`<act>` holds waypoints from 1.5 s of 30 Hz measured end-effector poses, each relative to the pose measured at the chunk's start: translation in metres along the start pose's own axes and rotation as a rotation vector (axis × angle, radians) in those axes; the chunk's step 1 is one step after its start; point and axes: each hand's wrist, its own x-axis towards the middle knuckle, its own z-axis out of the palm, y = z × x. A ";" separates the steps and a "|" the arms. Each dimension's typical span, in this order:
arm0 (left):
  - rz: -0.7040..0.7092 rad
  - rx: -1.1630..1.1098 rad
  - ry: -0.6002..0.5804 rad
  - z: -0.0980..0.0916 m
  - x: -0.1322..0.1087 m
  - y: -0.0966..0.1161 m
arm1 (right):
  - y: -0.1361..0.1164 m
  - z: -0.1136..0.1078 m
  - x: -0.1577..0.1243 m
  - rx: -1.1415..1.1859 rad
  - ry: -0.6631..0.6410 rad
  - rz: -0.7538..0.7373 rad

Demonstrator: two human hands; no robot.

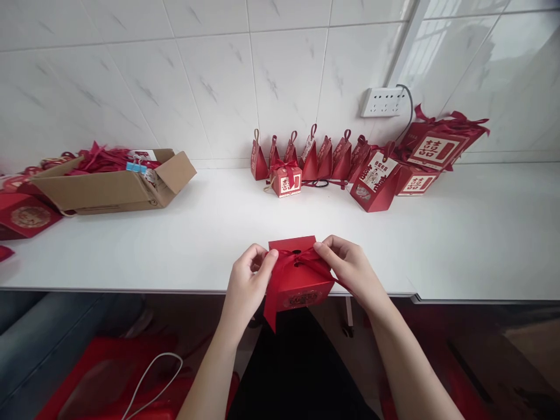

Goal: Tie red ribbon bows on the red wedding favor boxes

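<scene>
Where the white desk (184, 251) ends at its front edge, we see a red, angular paper box (306, 280) with a dark printed medallion; whether the desk bears its weight we cannot tell. The left hand (254, 271) and the right hand (345, 262), set apart at either side, each pinch a glossy red ribbon (273, 294) between thumb and fingers above the box. We judge the work well advanced: the box is folded into shape, and the ribbon is gathered mid-top in what seems a knot or bow. Its tightness cannot be made out, and one broad end hangs loose over the front, so tightening and tidying seem left. Farther back, we note a small red-and-cream paper box (287, 182) already bearing its bow, a row of tall red paper boxes (310, 163) with loop handles and, leftward, an open brown cardboard carton (109, 198) of red material.
</scene>
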 end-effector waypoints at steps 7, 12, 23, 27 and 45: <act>0.008 -0.050 0.079 0.008 -0.003 -0.001 | 0.007 0.006 -0.002 0.197 0.004 0.001; -0.011 -0.073 0.125 0.016 -0.005 -0.002 | 0.011 0.011 -0.001 0.256 0.031 0.054; -0.061 -0.160 0.032 0.008 -0.001 -0.003 | -0.023 -0.003 -0.017 -0.452 0.177 -0.487; -0.044 -0.216 0.033 0.009 0.002 -0.004 | -0.033 0.011 -0.023 -0.720 -0.194 -0.686; -0.083 -0.269 0.013 0.008 0.007 -0.011 | -0.012 0.001 -0.018 -0.681 -0.344 -0.739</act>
